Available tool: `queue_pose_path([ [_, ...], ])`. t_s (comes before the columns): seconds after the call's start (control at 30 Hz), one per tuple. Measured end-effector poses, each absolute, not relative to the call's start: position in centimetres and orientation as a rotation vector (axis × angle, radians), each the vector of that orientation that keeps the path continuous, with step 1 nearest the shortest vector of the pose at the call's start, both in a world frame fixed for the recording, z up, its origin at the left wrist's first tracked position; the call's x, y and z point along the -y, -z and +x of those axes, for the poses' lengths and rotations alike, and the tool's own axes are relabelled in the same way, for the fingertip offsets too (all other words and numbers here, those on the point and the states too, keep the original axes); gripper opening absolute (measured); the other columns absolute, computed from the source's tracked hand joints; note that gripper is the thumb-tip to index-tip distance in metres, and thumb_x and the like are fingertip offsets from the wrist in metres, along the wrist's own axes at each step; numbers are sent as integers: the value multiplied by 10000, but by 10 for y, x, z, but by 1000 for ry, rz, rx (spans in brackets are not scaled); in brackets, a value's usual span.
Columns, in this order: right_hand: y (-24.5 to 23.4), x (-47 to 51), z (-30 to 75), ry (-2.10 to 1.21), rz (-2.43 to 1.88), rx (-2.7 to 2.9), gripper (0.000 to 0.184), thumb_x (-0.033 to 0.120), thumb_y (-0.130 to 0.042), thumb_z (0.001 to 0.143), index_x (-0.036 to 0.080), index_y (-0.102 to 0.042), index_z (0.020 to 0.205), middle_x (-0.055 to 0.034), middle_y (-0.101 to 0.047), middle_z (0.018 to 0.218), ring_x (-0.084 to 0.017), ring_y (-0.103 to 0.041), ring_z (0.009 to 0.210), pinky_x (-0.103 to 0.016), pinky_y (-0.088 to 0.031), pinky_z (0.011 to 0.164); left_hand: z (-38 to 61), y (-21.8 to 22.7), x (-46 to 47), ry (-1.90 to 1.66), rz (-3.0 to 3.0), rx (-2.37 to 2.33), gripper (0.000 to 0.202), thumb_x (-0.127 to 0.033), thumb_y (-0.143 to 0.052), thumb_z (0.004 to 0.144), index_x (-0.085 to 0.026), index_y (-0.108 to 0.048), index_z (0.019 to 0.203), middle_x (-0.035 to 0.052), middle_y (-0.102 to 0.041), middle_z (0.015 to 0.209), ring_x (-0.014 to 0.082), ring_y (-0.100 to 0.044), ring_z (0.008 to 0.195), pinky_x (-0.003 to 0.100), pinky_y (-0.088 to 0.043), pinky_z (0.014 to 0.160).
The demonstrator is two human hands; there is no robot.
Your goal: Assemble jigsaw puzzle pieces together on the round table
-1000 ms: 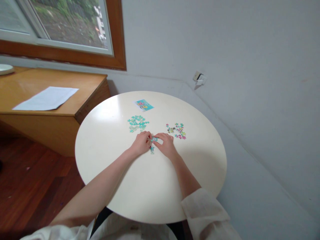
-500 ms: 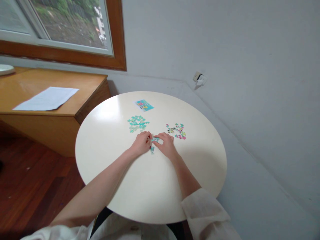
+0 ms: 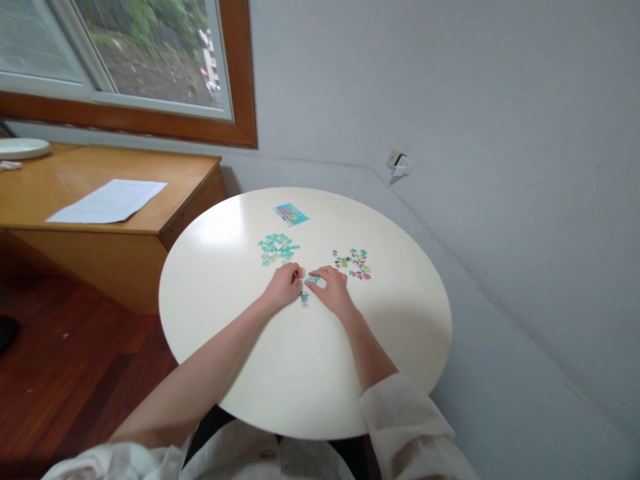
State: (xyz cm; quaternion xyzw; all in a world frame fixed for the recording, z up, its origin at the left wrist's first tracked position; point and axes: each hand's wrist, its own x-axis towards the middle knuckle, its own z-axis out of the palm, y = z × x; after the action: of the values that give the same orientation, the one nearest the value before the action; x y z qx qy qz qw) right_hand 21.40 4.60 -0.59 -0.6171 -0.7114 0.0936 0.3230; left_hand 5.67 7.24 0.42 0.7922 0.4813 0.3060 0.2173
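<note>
At the near edge of the round white table (image 3: pixel 300 373), wearing pale sleeves (image 3: pixel 403 417) rolled up and leaning both bare forearms (image 3: pixel 220 353) over the top. Showing next, just below the hands, a short joined strip of jigsaw pieces (image 3: pixel 305 299), lying flat. Pinching a small teal jigsaw section (image 3: pixel 313 279) between thumb and fingertips of the right hand (image 3: pixel 333 288), near the table's middle and just above that strip. Curling the fingers of the left hand (image 3: pixel 284 284) inward just beside the section, but not being able to tell whether gripping a piece or closing on nothing. Having a scatter of pink, yellow and teal pieces (image 3: pixel 361 274) beyond the right hand, and a denser spread of mostly teal pieces (image 3: pixel 284 251) beyond the left. Seeing farther off a colorful picture card (image 3: pixel 293 214), lying flat and slanted towards the table's far edge. Facing, past the table, a wooden cabinet (image 3: pixel 85 267) bearing white paper (image 3: pixel 107 201), a wall socket (image 3: pixel 393 158), and a brown-framed window (image 3: pixel 160 57).
</note>
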Motion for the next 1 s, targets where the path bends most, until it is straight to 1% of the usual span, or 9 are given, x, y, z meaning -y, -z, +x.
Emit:
queue_pose_path([
  [0.17, 6, -47, 214, -238, -1628, 1875, 175, 344, -625, 769, 253, -676, 908, -33, -636, 957, -195, -562, 960, -378, -317, 880, 58, -3, -75, -850, 2177, -1397, 259, -2, -374, 643, -166, -553, 732, 3, -555, 648, 146, -513, 624, 261, -424, 610],
  [0.3, 7, -47, 214, -215, -1641, 1876, 169, 337, -625, 766, 252, -677, 902, -32, -645, 957, -195, -564, 952, -378, -322, 871, 62, -11, -64, -824, 2222, -1417, 266, -16, -374, 681, -140, -591, 772, 49, -600, 730, 164, -559, 686, 291, -459, 660],
  [0.4, 6, -47, 214, -201, -1621, 1889, 171, 315, -621, 767, 255, -674, 918, -34, -648, 988, -197, -560, 972, -381, -318, 874, 63, -17, -38, -777, 2349, -1324, 250, -58, -431, 704, -153, -621, 835, 83, -617, 897, 192, -576, 851, 321, -457, 802],
  [0.5, 5, -46, 213, -204, -1598, 1901, 168, 313, -610, 776, 256, -671, 922, -30, -651, 1015, -197, -557, 994, -386, -310, 885, 60, -18, -7, -687, 2470, -1233, 254, -89, -439, 744, -147, -616, 917, 118, -622, 965, 226, -577, 918, 374, -435, 883],
  [0.57, 4, -45, 213, -202, -1596, 1902, 159, 318, -610, 778, 251, -673, 908, -26, -656, 1006, -195, -559, 995, -386, -304, 890, 55, -15, 8, -642, 2525, -1210, 257, -148, -455, 782, -135, -590, 1001, 146, -604, 1054, 254, -551, 1017, 420, -389, 959],
  [0.63, 4, -45, 212, -189, -1593, 1905, 152, 317, -610, 779, 245, -676, 896, -26, -659, 995, -193, -562, 988, -383, -303, 888, 51, -12, 16, -616, 2563, -1212, 323, -188, -457, 810, -131, -538, 1117, 163, -540, 1207, 268, -484, 1143, 462, -303, 1040],
  [0.77, 7, -45, 212, -150, -1591, 1921, 150, 321, -606, 787, 229, -676, 883, -30, -659, 966, -189, -572, 960, -374, -309, 874, 41, -7, 17, -580, 2609, -1221, 351, -191, -412, 842, -122, -506, 1173, 161, -532, 1236, 258, -473, 1169, 473, -255, 1074],
  [0.87, 9, -43, 212, -116, -1602, 1939, 163, 336, -599, 795, 228, -673, 892, -34, -655, 945, -190, -574, 945, -371, -314, 864, 32, -6, 12, -541, 2678, -1234, 347, -190, -391, 854, -129, -516, 1171, 148, -544, 1242, 246, -482, 1170, 464, -255, 1082],
  [1.0, 11, -35, 212, -80, -1612, 1954, 174, 340, -592, 802, 224, -667, 908, -37, -648, 933, -191, -570, 936, -369, -313, 862, 14, -7, 6, -543, 2718, -1179, 347, -148, -361, 862, -131, -542, 1157, 141, -566, 1240, 223, -514, 1153, 467, -268, 1086],
])
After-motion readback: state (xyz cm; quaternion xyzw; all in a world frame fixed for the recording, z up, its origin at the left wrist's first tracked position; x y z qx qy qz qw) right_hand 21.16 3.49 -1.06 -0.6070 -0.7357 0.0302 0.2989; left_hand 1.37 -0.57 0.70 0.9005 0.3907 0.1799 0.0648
